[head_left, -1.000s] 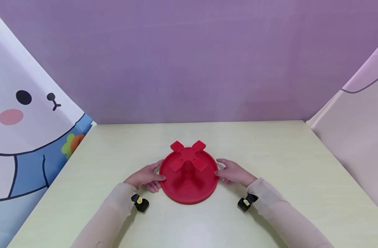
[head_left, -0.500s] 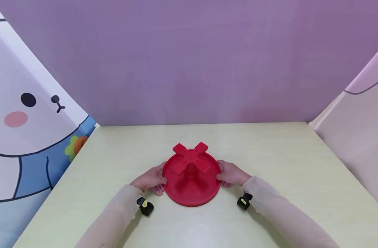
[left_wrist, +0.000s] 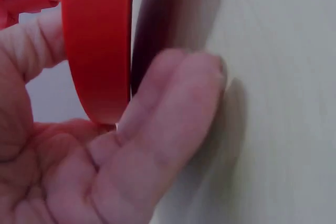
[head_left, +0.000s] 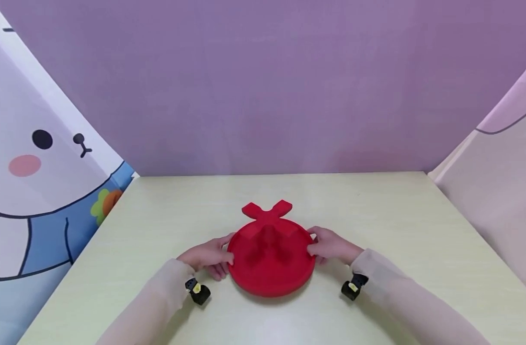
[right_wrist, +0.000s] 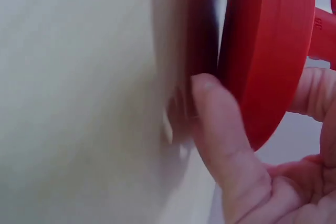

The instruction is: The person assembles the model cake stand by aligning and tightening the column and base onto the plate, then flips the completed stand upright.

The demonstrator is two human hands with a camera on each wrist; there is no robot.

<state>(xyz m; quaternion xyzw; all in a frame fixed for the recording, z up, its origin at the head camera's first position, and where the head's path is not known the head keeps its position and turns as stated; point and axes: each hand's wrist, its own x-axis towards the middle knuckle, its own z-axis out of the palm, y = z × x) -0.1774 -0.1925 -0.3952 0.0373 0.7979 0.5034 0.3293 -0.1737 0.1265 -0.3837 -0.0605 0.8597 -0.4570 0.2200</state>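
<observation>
A red round disc (head_left: 271, 273) with a raised rim has a cross-shaped piece (head_left: 268, 214) on a central post. It is just off the table, with a shadow below its near edge. My left hand (head_left: 209, 256) grips the disc's left side, thumb over the rim and fingers reaching beneath. On the opposite side my right hand (head_left: 332, 245) pinches the rim in the same way. Both wrist views show a narrow gap between the red disc's side wall (left_wrist: 100, 45) and the table; the right wrist view has a finger (right_wrist: 220, 114) under the wall (right_wrist: 278, 51).
A pale wood-look table (head_left: 396, 215) spreads around the hands. Behind it stands a purple backdrop (head_left: 271, 86). Cartoon-printed cloth (head_left: 43, 191) hangs at the left, and pale cloth (head_left: 496, 177) at the right. Each wrist wears a small black camera (head_left: 198, 291).
Both hands have closed on the rim and raised the disc slightly off the table. It now sits lower and a little right in view, tilted, with the cross farther toward the back.
</observation>
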